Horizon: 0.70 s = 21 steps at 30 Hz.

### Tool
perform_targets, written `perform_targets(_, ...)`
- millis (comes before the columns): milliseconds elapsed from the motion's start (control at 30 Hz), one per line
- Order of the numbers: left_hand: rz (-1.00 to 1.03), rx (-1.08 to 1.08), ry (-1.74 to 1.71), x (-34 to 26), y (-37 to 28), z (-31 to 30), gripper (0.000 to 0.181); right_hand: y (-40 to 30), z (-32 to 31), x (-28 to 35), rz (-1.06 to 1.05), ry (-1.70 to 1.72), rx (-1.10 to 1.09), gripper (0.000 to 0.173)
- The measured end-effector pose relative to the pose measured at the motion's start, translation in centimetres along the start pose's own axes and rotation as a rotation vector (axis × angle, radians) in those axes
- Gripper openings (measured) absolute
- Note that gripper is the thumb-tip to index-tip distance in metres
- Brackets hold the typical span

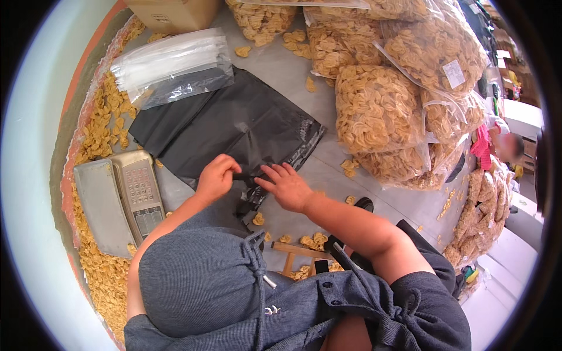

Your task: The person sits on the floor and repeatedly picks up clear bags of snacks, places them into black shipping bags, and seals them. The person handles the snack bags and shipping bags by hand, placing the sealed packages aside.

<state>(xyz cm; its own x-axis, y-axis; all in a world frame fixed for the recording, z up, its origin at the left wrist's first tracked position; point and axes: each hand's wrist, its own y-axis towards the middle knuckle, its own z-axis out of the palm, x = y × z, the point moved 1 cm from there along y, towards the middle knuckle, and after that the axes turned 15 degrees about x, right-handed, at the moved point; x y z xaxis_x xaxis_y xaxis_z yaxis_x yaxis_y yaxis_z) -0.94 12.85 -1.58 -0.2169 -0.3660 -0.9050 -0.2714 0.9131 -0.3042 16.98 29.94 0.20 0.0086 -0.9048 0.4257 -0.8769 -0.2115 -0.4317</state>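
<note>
A black plastic bag [228,123] lies spread over the grey floor before me, its right edge crumpled and shiny. My left hand [217,176] is at the bag's near part with its fingers curled beside a fold. Whether those fingers pinch the plastic is hidden. Just to the right, my right hand [285,186] rests on the bag, palm down and fingers apart, with its fingertips by the same fold. A flat stack of clear plastic bags [175,66] overlaps the black bag's far left corner. Left of my left forearm stands a digital scale [140,188] with a metal platform [99,206].
Filled clear bags [377,105] of curled tan pieces are piled at right. Loose tan pieces [105,118] line the left wall. A cardboard box [175,13] stands at the back. A wooden stool [303,251] is near my legs. Another person [500,140] is at far right.
</note>
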Motion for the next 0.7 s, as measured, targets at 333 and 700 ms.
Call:
perform_targets(333,-0.13,0.102,0.447,1.2,-0.1,4.4,0.032,-5.3,0.3,-5.3,0.541,1.036,-0.516,0.022)
perform_targets(700,-0.179,0.144,0.566,1.9,0.5,6.3,0.022,-17.8,-12.0,-18.3,0.894,1.252,-1.076,0.061)
